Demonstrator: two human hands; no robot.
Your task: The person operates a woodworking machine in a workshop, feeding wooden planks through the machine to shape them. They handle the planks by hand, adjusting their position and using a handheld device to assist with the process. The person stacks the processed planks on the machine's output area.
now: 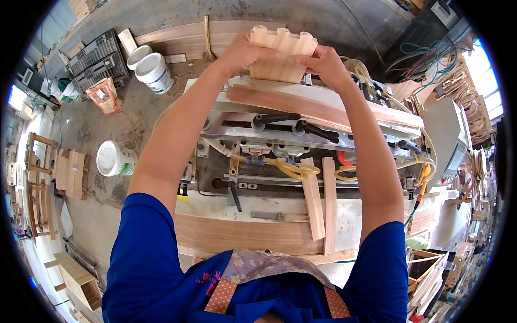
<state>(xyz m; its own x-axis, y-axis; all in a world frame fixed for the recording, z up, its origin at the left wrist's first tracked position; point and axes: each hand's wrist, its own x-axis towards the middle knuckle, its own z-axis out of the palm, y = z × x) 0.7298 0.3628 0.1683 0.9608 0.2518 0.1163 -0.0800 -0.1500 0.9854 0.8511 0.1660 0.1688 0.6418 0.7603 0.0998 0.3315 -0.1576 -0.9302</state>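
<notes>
Overhead, pale notched wood block (281, 54) between both hands (283, 56).

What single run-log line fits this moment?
hands: left hand, right hand | hold: pale stacked wooden pieces | over: grey metal machine

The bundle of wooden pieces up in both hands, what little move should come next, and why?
Probably lower it a little onto the long wooden board lying on the machine. The left hand and the right hand grip the bundle of wooden pieces from either side, raised just above that board, so setting it down there looks like the nearest support.
</notes>
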